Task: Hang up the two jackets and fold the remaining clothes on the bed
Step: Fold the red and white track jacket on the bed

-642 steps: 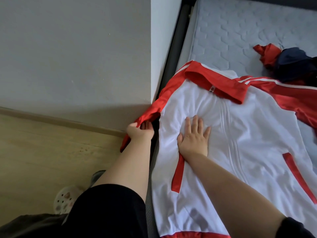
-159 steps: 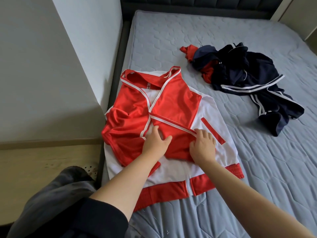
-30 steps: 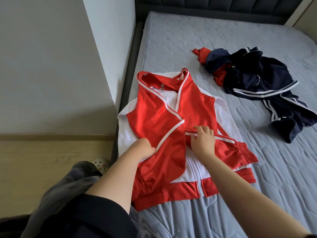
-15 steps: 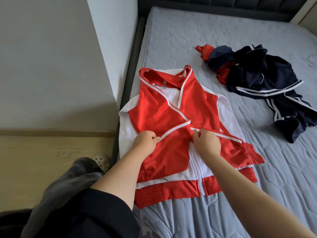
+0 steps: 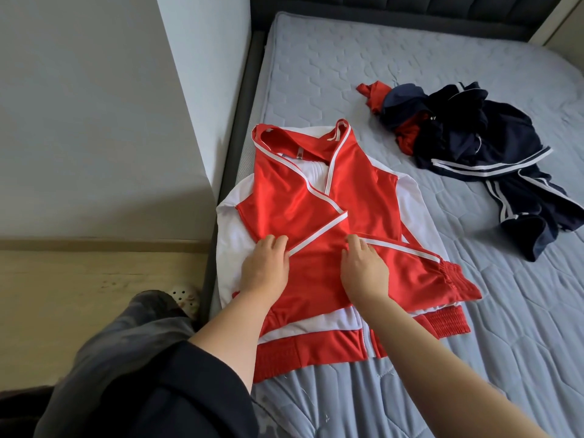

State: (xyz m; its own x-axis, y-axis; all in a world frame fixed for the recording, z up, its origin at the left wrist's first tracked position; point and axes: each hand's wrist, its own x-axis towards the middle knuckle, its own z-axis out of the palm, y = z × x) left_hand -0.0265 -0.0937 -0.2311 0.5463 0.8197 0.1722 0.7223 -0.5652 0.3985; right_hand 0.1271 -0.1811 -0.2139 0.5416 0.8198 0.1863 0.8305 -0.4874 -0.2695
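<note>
A red and white jacket (image 5: 303,197) lies flat at the near left of the grey mattress (image 5: 474,358), both red sleeves folded across its white front and crossing at the middle. My left hand (image 5: 265,267) rests palm down on the left sleeve, fingers slightly apart. My right hand (image 5: 363,270) presses flat on the right sleeve beside the crossing. Neither hand grips cloth. A crumpled pile of navy clothes with white stripes and a red piece (image 5: 467,147) lies further back on the right.
A grey wall corner (image 5: 202,90) stands close to the bed's left edge, with a dark bed frame (image 5: 234,172) between. Wooden floor (image 5: 79,298) and my dark-trousered leg (image 5: 126,358) are at the lower left. A dark padded headboard (image 5: 395,11) runs along the far end.
Both hands went from pinching the sleeves at the crossing to lying flat on them. The left sleeve now lies smoother across the jacket's front.
</note>
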